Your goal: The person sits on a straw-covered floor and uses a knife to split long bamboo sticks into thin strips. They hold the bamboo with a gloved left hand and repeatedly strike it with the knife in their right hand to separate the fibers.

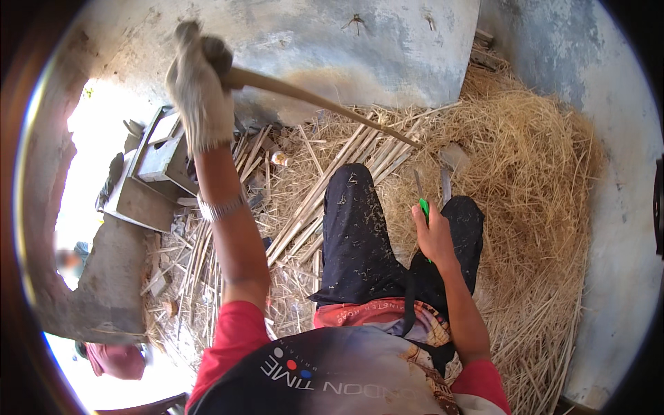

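My left hand [202,93], in a knitted off-white work glove, is raised high at the upper left. Its fingers are closed round the thick end of a long bamboo stick [311,99]. The stick slants down to the right, its thin tip above the straw beyond my knees. My right hand [436,238] is bare and rests by my right thigh, closed on a green-handled knife [424,207]. The narrow blade points away from me, apart from the stick. Just past it, a flat grey strip [446,184] stands by a pale block [454,157]; I cannot tell what either is.
Loose straw [532,159] is heaped along the right wall. Several cut bamboo sticks [297,225] lie left of my legs. A grey box-like cabinet [162,162] stands at the left, beside a bright wall opening. A person in dark red [116,361] is at the lower left.
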A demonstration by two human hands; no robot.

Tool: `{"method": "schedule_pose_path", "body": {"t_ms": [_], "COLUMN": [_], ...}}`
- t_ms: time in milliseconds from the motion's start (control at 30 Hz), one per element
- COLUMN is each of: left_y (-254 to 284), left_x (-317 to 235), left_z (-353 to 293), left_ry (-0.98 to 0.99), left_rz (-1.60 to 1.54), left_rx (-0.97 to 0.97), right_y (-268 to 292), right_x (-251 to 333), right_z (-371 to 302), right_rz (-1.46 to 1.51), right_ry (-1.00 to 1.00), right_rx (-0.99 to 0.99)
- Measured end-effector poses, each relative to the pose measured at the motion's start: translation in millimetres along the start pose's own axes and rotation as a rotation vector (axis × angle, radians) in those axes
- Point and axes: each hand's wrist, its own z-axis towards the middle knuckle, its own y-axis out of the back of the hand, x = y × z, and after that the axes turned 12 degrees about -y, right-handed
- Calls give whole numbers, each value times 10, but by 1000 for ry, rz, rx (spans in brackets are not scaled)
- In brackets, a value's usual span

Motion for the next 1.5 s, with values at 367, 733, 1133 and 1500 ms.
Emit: {"method": "schedule_pose_path", "body": {"t_ms": [367,733,1133,1500], "left_y": [-305,-258,-577,-673], "left_x": [701,816,-10,-662], "left_z": [783,646,227,-376], "left_ry": [169,-378,-505,-984], "left_rz": [-576,0,-991,-1165], "left_rx": [102,357,1089,1468], "right_y": [-56,-160,111,149], "right_x": [178,533,1665,1377], "right_z": [-165,-206,-235,-558], "right_rz": [16,29,172,-116], "right_ry": [-55,109,516,410], "right_rx": [88,97,-239,-225]}}
